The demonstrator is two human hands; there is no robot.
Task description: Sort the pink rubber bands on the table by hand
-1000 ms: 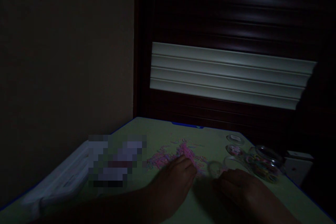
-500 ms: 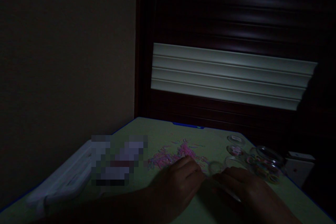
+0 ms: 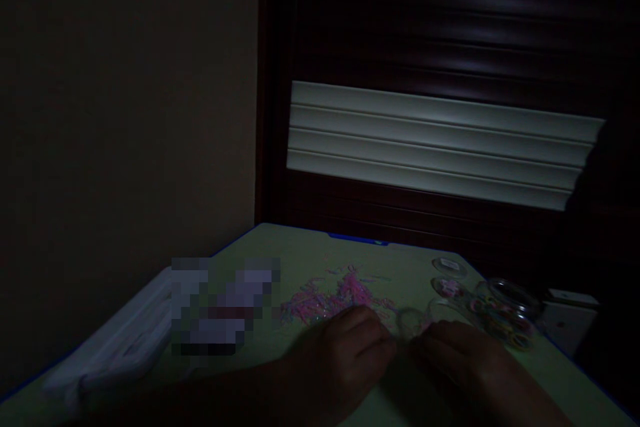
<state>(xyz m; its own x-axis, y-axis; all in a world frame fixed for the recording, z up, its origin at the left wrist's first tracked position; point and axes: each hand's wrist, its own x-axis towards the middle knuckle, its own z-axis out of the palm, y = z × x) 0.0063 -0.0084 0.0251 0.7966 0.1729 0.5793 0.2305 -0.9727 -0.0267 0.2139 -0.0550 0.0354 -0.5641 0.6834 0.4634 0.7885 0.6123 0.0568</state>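
The room is very dark. A pile of small pink loops or bands (image 3: 340, 297) lies spread on a pale green table (image 3: 310, 250). My left hand (image 3: 345, 353) rests on the table just in front of the pile, its fingers curled down. Close to its right is my right hand (image 3: 457, 357), fingers also curled, fingertips almost meeting the left hand's. What the fingers hold, if anything, is lost in shadow. A small clear round lid or cup (image 3: 411, 320) sits just beyond the fingertips.
A clear jar (image 3: 505, 317) with coloured bands lies at the right, with small round containers (image 3: 449, 277) behind it. A pale flat case (image 3: 120, 353) lies along the left edge beside a blurred patch. A wall and a dark shutter stand behind the table.
My two hands have drawn closer together, and the left hand has slid back a little from the pink pile. The rest stays where it was.
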